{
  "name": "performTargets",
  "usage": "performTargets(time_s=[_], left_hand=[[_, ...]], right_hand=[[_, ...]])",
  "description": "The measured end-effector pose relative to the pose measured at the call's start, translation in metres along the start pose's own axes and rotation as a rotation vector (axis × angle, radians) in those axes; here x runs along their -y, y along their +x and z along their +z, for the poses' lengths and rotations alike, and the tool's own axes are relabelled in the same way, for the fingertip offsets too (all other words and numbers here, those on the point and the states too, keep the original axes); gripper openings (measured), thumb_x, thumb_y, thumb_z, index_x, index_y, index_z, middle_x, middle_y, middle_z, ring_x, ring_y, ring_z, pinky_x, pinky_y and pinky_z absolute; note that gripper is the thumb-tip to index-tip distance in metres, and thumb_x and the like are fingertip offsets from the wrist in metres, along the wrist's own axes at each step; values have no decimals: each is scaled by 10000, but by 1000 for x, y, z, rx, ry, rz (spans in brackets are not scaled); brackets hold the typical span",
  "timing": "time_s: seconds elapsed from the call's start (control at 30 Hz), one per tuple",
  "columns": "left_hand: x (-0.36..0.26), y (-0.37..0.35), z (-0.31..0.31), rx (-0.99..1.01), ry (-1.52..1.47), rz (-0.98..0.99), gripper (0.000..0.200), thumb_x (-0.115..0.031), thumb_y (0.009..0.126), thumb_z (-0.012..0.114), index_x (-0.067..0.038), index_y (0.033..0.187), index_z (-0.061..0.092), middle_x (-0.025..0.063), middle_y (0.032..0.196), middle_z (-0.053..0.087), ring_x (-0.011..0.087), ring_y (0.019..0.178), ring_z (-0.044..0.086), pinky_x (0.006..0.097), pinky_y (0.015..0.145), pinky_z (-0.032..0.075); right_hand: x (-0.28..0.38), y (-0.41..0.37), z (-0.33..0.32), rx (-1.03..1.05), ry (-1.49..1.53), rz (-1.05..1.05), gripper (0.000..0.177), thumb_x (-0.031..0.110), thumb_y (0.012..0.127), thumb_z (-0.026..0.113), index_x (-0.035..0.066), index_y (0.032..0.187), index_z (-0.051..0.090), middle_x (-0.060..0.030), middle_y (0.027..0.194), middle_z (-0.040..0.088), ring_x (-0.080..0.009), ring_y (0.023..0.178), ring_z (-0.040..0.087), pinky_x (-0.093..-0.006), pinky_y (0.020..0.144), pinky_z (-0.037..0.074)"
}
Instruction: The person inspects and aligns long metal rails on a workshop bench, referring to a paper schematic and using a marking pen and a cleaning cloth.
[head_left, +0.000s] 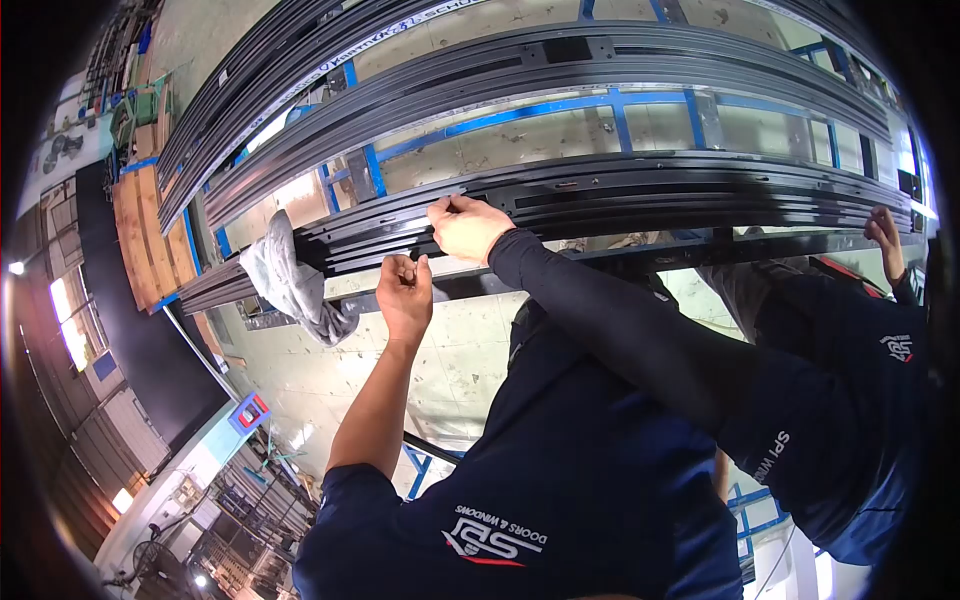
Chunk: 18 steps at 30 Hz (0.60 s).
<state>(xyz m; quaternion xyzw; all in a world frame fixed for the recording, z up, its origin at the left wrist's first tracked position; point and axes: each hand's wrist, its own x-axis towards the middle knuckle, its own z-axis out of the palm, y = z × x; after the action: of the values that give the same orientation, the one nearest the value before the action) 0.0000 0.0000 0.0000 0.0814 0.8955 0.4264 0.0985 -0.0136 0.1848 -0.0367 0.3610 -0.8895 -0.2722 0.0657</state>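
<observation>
A long black metal profile (590,205) with grooves and slots runs across in front of me. My right hand (468,228), below a black sleeve, rests at the profile with its fingers pinched together. Anything between those fingers is hidden. Just below and to the left, my left hand (404,292) is closed, its fingers curled against the thumb near the profile's lower edge. What it holds, if anything, is too small to make out. Left of both hands, a grey cloth (285,275) hangs over the profile.
More dark profiles (420,85) lie parallel beyond, on blue metal racks (620,120). A co-worker's hand (883,235) is at the profile's right end. Wooden planks (150,235) and a long black panel (125,340) are at the left.
</observation>
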Motion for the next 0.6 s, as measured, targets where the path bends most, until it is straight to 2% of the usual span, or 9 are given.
performTargets(time_s=[0.17, 0.23, 0.3, 0.37, 0.4, 0.43, 0.5, 0.53, 0.6], left_hand=[[-7, 9, 2, 0, -3, 35, 328, -69, 910, 743, -50, 822, 427, -13, 710, 438, 88, 644, 371, 245, 577, 371], [-5, 14, 3, 1, 24, 75, 312, -62, 903, 746, -48, 830, 443, -10, 709, 445, 92, 641, 375, 247, 581, 378], [-7, 20, 6, 1, 49, 116, 295, -55, 896, 750, -46, 838, 460, -7, 708, 451, 96, 639, 379, 249, 585, 384], [-14, 26, 11, -10, 72, 146, 259, -62, 892, 753, -48, 856, 498, -3, 695, 471, 95, 631, 421, 249, 588, 402], [-20, 28, 12, 15, 67, 90, 210, -55, 865, 764, -44, 918, 561, 21, 738, 517, 121, 674, 497, 263, 637, 445], [-22, 32, 15, 19, 66, 92, 210, -55, 865, 764, -44, 918, 561, 21, 738, 517, 121, 674, 497, 263, 637, 445], [-27, 41, 20, 8, 199, 275, 212, -16, 865, 745, -23, 1008, 588, 31, 825, 545, 123, 725, 507, 268, 696, 455], [-30, 43, 21, 35, 208, 255, 336, 1, 828, 745, -21, 1137, 615, 61, 918, 585, 168, 805, 569, 305, 763, 495], [-35, 50, 26, 53, 206, 309, 366, 6, 824, 741, -25, 1166, 615, 66, 931, 586, 173, 815, 573, 309, 775, 498]], right_hand=[[-5, -7, 5, -34, 58, 5, 67, 108, 865, 705, 87, 861, 768, -40, 822, 707, -285, 910, 621, -346, 845, 515], [-12, -15, 2, -50, 28, -17, 67, 95, 865, 719, 40, 835, 699, -58, 821, 687, -270, 898, 652, -351, 860, 524], [-13, -24, 2, -256, 366, 194, 69, 88, 882, 659, 35, 865, 699, -46, 858, 682, -259, 961, 630, -329, 912, 507], [-8, -29, 4, -240, 388, 211, 89, 91, 884, 638, 36, 857, 701, -46, 874, 678, -250, 974, 619, -323, 924, 497], [-7, -30, 3, -225, 411, 224, 111, 95, 887, 616, 36, 849, 703, -45, 891, 674, -240, 988, 608, -318, 935, 488], [-7, -29, 4, -222, 411, 227, 111, 95, 887, 616, 36, 849, 703, -45, 891, 674, -240, 988, 608, -318, 935, 488], [-10, -26, 2, -148, 367, 164, 207, 199, 857, 617, 54, 873, 764, -58, 888, 681, -241, 1012, 578, -304, 901, 495], [-12, -27, -1, -146, 330, 182, 181, 191, 830, 627, 61, 842, 752, -41, 879, 677, -226, 966, 573, -286, 880, 495], [-15, -24, -1, -99, 360, 180, 175, 189, 834, 621, 63, 832, 742, -37, 877, 677, -223, 952, 575, -286, 872, 497]])
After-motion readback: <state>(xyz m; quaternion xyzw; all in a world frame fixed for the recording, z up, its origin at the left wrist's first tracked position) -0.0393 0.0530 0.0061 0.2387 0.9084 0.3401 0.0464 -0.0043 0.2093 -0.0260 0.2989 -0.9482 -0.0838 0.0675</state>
